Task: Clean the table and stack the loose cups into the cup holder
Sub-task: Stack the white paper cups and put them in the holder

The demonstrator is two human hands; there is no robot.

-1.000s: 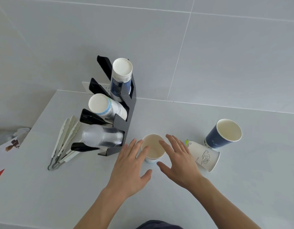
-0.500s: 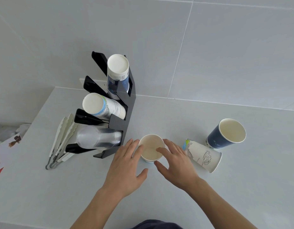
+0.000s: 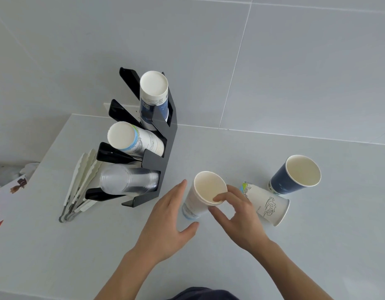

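A white paper cup [image 3: 205, 192] is tilted off the table, with my right hand [image 3: 237, 215] pinching its rim between thumb and fingers. My left hand [image 3: 167, 221] lies open just left of that cup, fingers spread, close to its side. A second white cup [image 3: 266, 204] with a wave drawing lies on its side to the right. Behind it stands an upright dark blue cup [image 3: 295, 175]. The black cup holder [image 3: 159, 144] on the left carries three stacks: blue-and-white cups on top, white cups in the middle, clear plastic cups at the bottom.
White tongs [image 3: 79, 185] lie left of the holder on the grey table [image 3: 317, 245]. A printed leaflet [image 3: 5, 198] and crumpled paper sit past the table's left edge. A tiled wall rises behind the table.
My right hand has closed on the white cup's rim and tipped it up off the table. My left hand has stayed open beside it. The view has shifted slightly.
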